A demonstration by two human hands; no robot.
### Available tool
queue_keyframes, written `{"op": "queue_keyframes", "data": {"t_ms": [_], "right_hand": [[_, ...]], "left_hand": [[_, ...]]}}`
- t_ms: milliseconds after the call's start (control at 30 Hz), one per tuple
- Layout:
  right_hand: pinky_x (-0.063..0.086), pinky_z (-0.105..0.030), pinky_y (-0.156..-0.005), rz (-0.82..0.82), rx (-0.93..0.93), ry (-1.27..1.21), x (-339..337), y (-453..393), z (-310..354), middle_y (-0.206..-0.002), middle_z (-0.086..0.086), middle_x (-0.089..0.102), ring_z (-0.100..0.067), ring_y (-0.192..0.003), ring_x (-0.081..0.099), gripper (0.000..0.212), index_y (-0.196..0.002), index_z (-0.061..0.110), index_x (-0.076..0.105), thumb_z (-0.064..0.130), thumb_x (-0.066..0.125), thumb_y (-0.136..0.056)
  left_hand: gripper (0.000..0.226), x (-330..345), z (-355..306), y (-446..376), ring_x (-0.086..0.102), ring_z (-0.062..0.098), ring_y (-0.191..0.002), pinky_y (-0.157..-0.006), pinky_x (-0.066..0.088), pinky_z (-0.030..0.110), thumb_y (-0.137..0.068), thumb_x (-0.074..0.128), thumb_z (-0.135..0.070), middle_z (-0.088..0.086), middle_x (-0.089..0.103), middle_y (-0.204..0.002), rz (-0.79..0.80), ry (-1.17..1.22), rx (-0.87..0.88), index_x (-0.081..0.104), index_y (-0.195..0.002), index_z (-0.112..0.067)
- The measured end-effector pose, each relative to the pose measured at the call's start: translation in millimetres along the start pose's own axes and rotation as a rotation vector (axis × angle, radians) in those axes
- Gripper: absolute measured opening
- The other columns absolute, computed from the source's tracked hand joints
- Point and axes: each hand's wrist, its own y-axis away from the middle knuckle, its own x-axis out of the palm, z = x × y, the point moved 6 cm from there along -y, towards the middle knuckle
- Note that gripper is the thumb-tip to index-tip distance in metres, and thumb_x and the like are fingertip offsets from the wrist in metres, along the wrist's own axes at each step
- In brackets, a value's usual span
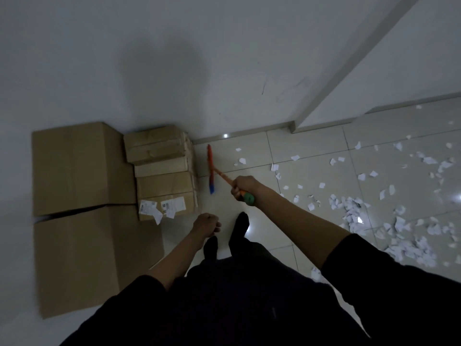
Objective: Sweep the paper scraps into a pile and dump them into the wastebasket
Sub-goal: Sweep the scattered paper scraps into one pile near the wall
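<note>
Seen from above, a person's right hand [243,187] grips an orange broom [212,171] at centre frame, its head beside stacked cardboard boxes [159,171] at left. The left hand [206,224] hangs below, fingers curled on nothing. Paper scraps [399,221] litter the tiled floor [311,146] at right. Short strokes rightward would likely gather strays towards the densest patch; the boxes crowd the broom. No wastebasket shows.

White paper scraps [409,243], orange-handled broom [212,171] with blue bristles, brown cardboard boxes [82,168], beige floor tiles [311,146].
</note>
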Motion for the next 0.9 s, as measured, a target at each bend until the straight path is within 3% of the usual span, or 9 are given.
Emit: {"op": "queue_keyframes", "data": {"t_ms": [200, 300, 400, 467, 600, 700, 800, 833, 900], "right_hand": [[0.029, -0.015, -0.03, -0.022, 0.047, -0.078, -25.7, -17.1, 3.5, -0.065, -0.007, 0.039, -0.007, -0.032, 0.035, 0.019, -0.081, 0.005, 0.042, -0.001, 0.031, -0.095], [0.03, -0.016, -0.031, -0.154, 0.033, -0.09, -68.9, -26.7, 5.3, -0.066, -0.006, 0.042, -0.009, -0.038, 0.036, 0.017, -0.081, 0.005, 0.045, 0.002, 0.034, -0.094], [0.035, -0.019, -0.033, -0.275, 0.024, -0.057, -125.6, -40.7, 1.3, -0.075, -0.006, 0.048, -0.012, -0.052, 0.043, 0.016, -0.101, 0.0, 0.05, 0.009, 0.039, -0.094], [0.039, -0.02, -0.035, -0.315, 0.012, -0.036, -157.2, -36.1, 2.2, -0.076, -0.006, 0.046, -0.013, -0.056, 0.043, 0.011, -0.097, 0.003, 0.049, 0.01, 0.04, -0.096], [0.041, -0.028, -0.051, -0.446, -0.067, 0.049, -216.0, -14.0, 0.6, -0.071, -0.008, 0.048, -0.017, -0.058, 0.047, 0.005, -0.095, 0.002, 0.049, 0.005, 0.047, -0.092], [0.047, -0.033, -0.057, -0.567, -0.058, -0.034, -250.3, -8.5, -19.9, -0.09, -0.017, 0.055, -0.025, -0.069, 0.055, 0.028, -0.115, -0.002, 0.047, 0.01, 0.049, -0.089], [0.053, -0.037, -0.07, -0.64, -0.046, -0.057, -278.8, 3.9, -45.5, -0.097, -0.02, 0.058, -0.025, -0.076, 0.057, 0.026, -0.111, 0.001, 0.048, 0.014, 0.052, -0.089], [0.054, -0.038, -0.068, -0.656, -0.048, -0.067, -282.9, 16.2, -51.8, -0.095, -0.021, 0.059, -0.026, -0.073, 0.058, 0.022, -0.106, 0.0, 0.05, 0.013, 0.053, -0.089], [0.049, -0.03, -0.05, -0.682, -0.071, -0.095, -295.4, 35.0, -65.8, -0.08, -0.019, 0.058, -0.024, -0.059, 0.055, 0.017, -0.1, -0.004, 0.053, 0.009, 0.053, -0.089]], "left_hand": [[0.012, -10.9, 0.6, -1.0, 0.057, 0.015, -0.066, -0.056, 0.043, 0.023, -0.097, 0.048, -0.016, 0.006, 0.062, -0.08, -0.012, 0.004, -0.006, 0.055, -0.097, -0.006], [0.011, -19.9, -1.8, -5.0, 0.057, 0.015, -0.064, -0.055, 0.042, 0.024, -0.097, 0.049, -0.015, 0.006, 0.062, -0.078, -0.05, -0.017, -0.012, 0.056, -0.095, -0.007], [0.011, -21.8, -9.0, -6.3, 0.056, 0.015, -0.064, -0.057, 0.041, 0.025, -0.097, 0.049, -0.014, 0.006, 0.062, -0.077, -0.061, -0.024, -0.019, 0.055, -0.094, -0.005], [0.012, -17.0, -16.5, -5.1, 0.056, 0.016, -0.065, -0.058, 0.042, 0.025, -0.097, 0.049, -0.014, 0.007, 0.061, -0.078, -0.058, -0.031, -0.008, 0.054, -0.096, -0.004], [0.014, 7.7, -38.6, -5.2, 0.056, 0.016, -0.064, -0.057, 0.041, 0.024, -0.097, 0.048, -0.014, 0.007, 0.061, -0.077, -0.026, -0.079, 0.021, 0.056, -0.097, -0.002], [0.014, 31.0, -59.6, -5.1, 0.057, 0.016, -0.065, -0.057, 0.043, 0.024, -0.097, 0.049, -0.015, 0.009, 0.062, -0.083, -0.001, -0.125, 0.052, 0.056, -0.099, -0.003], [0.013, 58.4, -82.2, -4.9, 0.059, 0.016, -0.065, -0.057, 0.044, 0.025, -0.096, 0.05, -0.014, 0.01, 0.064, -0.085, 0.05, -0.201, 0.111, 0.058, -0.098, -0.004], [0.013, 65.3, -89.3, -4.8, 0.059, 0.017, -0.066, -0.057, 0.044, 0.025, -0.095, 0.05, -0.014, 0.011, 0.065, -0.084, 0.071, -0.223, 0.124, 0.058, -0.096, -0.004], [0.012, 81.7, -103.7, -5.6, 0.06, 0.018, -0.067, -0.059, 0.044, 0.026, -0.093, 0.05, -0.013, 0.012, 0.066, -0.086, 0.116, -0.295, 0.159, 0.058, -0.091, -0.005]]}}
